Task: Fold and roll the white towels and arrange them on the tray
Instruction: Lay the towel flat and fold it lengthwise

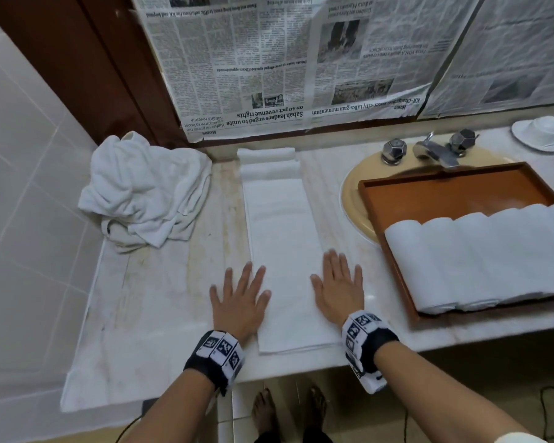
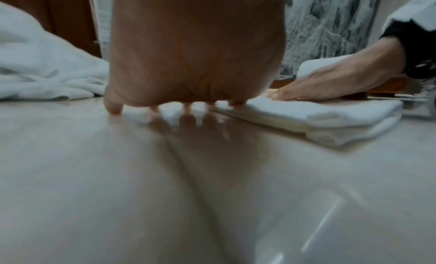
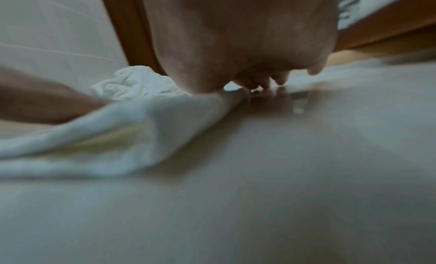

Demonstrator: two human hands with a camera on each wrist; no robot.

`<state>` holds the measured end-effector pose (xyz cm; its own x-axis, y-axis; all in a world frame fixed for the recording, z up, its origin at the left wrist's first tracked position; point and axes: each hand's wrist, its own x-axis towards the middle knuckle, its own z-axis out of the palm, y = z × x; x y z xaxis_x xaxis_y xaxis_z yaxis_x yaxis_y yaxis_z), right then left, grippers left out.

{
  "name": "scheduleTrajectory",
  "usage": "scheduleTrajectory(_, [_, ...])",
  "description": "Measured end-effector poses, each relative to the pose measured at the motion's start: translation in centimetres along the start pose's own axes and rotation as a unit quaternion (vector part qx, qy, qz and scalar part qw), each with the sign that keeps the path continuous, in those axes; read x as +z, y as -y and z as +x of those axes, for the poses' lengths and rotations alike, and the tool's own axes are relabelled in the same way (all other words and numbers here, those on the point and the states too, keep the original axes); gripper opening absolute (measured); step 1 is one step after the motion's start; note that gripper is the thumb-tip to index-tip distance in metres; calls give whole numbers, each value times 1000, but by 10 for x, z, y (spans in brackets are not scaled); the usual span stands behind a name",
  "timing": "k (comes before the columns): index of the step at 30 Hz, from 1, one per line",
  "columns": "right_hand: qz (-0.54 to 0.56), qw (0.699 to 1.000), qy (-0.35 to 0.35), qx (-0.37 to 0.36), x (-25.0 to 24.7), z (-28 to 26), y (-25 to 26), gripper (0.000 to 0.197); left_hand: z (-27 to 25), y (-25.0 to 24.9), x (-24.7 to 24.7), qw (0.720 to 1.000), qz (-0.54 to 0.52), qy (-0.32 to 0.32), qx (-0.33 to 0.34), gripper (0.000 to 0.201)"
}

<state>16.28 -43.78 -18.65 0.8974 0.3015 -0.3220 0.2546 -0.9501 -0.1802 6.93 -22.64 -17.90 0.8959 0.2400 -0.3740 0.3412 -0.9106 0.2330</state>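
Note:
A white towel folded into a long narrow strip (image 1: 285, 251) lies on the marble counter, running away from me, with its far end bunched against the wall. My left hand (image 1: 240, 295) lies flat with spread fingers along the strip's left edge, partly on the counter. On the strip's right edge rests my right hand (image 1: 339, 289), also flat and spread. The left wrist view shows the folded towel edge (image 2: 318, 117) and my left fingertips (image 2: 115, 107) on the counter. Several rolled white towels (image 1: 480, 260) lie side by side in the brown wooden tray (image 1: 445, 193).
A heap of unfolded white towels (image 1: 144, 190) sits at the counter's back left by the tiled wall. The tray lies over a beige sink (image 1: 352, 193) with a chrome tap (image 1: 435, 148). A white cup and saucer (image 1: 541, 132) stand at the back right. Newspaper (image 1: 269, 65) covers the wall.

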Motion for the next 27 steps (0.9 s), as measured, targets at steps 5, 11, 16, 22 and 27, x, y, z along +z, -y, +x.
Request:
scheduleTrajectory(5, [1,988,-53,-146,4,-14,24,64,-3,-26,7,1000,-15,-12,8,57])
scheduleTrajectory(11, [-20,994,7,-111,20,-33,15,68,-24,-24,22,999,15,-27,18,60])
scheduleTrajectory(16, [3,991,-8,-133,18,-55,-9,72,-40,-24,28,999,-24,-20,0,68])
scheduleTrajectory(22, [45,982,-35,-180,-9,-42,5,70,-24,-38,9,994,-100,-39,-17,56])
scheduleTrajectory(27, [-15,973,8,-230,-13,5,22,71,11,-43,3,998,-60,-30,-6,55])
